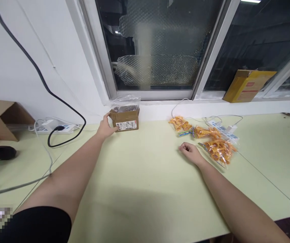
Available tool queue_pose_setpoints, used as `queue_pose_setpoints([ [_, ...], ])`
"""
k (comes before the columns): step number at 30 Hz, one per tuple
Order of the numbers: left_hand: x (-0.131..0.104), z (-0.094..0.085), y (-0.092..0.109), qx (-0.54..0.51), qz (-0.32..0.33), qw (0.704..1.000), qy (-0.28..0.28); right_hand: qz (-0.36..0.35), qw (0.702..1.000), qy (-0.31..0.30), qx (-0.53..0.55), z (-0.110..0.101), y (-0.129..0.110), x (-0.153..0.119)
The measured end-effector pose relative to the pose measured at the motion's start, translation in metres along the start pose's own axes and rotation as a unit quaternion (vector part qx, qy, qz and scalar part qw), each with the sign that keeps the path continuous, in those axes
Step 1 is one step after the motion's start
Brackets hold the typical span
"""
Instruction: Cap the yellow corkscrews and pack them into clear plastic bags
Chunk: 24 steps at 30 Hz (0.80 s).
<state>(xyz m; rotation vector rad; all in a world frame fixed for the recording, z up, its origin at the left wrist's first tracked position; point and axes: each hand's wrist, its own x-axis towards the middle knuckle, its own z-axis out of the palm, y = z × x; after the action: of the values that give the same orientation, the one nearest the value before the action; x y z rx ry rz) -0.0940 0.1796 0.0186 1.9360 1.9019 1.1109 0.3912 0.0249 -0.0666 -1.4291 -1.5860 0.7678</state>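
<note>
A small brown cardboard box (124, 121) with a white label and clear plastic at its open top stands against the wall. My left hand (105, 128) grips its left side, thumb on the front and fingers at the upper left corner. My right hand (189, 151) rests on the pale green table (147, 168) with its fingers curled; nothing shows in it. Just beyond and to the right of that hand lie clear bags of orange plastic pieces: one near the wall (179, 124), one in the middle (207, 132) and one nearer (219, 151).
Power strips lie at the left (69, 129) and behind the bags (221, 128). A black cable (46, 86) loops down at the left, near a larger cardboard box (1, 118). A yellow carton (248, 86) leans on the window ledge. A grey cable (20, 185) crosses the left side.
</note>
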Motion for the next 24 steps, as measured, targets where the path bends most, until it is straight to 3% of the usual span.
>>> queue_pose_setpoints([
  [2, 0.018, -0.003, 0.007, 0.022, 0.025, 0.999, 0.004, 0.003, 1.0, 0.002, 0.009, -0.001, -0.003, 0.0],
  [6, 0.036, -0.008, 0.016, 0.031, -0.003, 0.999, -0.035, 0.01, 1.0, 0.005, 0.024, -0.003, -0.01, 0.0],
  [9, 0.034, -0.011, 0.017, 0.017, -0.009, 0.998, -0.055, 0.016, 1.0, 0.004, 0.026, -0.004, -0.013, 0.0],
  [12, 0.018, -0.013, 0.017, 0.033, 0.011, 0.999, -0.037, 0.019, 0.999, 0.003, 0.028, -0.005, -0.014, 0.001],
  [15, -0.012, -0.021, 0.024, 0.051, 0.035, 0.998, -0.012, 0.017, 0.999, 0.002, 0.03, -0.006, -0.015, 0.0],
  [18, -0.06, -0.036, 0.035, 0.063, 0.037, 0.997, -0.016, 0.015, 0.999, 0.001, 0.032, -0.007, -0.016, 0.0],
  [21, -0.124, -0.064, 0.043, 0.046, 0.037, 0.998, -0.014, 0.013, 0.999, 0.004, 0.029, -0.007, -0.014, -0.001],
  [24, -0.195, -0.105, 0.041, 0.002, 0.032, 0.999, -0.021, 0.008, 1.0, 0.011, 0.022, -0.005, -0.01, -0.002],
])
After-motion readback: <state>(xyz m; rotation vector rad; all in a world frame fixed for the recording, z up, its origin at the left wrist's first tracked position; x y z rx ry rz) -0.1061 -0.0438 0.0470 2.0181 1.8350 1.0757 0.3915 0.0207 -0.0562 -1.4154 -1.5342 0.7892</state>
